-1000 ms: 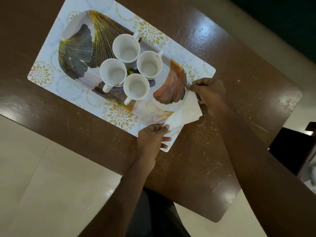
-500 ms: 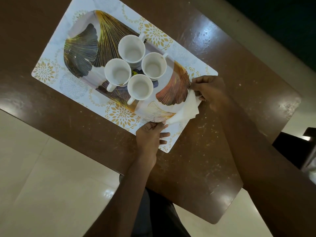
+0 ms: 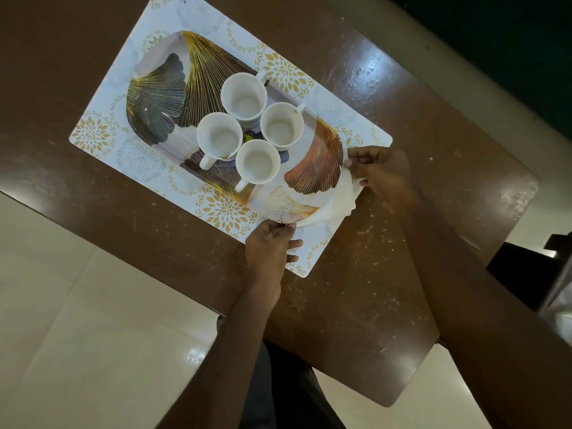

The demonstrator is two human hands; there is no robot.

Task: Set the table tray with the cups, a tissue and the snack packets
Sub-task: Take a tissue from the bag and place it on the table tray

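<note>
An oval tray [image 3: 161, 88] with gold and dark leaf patterns lies on a white floral placemat [image 3: 102, 131]. Several white cups [image 3: 244, 96] stand upright and bunched together in the tray's middle. A white tissue [image 3: 335, 205] lies folded along the tray's near right rim. My left hand [image 3: 272, 243] pinches the tissue's lower corner at the rim. My right hand [image 3: 380, 173] pinches its upper corner by the tray's right end. No snack packets are in view.
The placemat sits on a glossy brown table [image 3: 387, 274] whose near edge runs diagonally above a cream tiled floor [image 3: 77, 335]. A dark chair or object [image 3: 532, 274] stands past the table's right side.
Both hands have drawn the tissue in against the tray's rim, and it is now folded narrower. My left hand has shifted up toward the tray edge.
</note>
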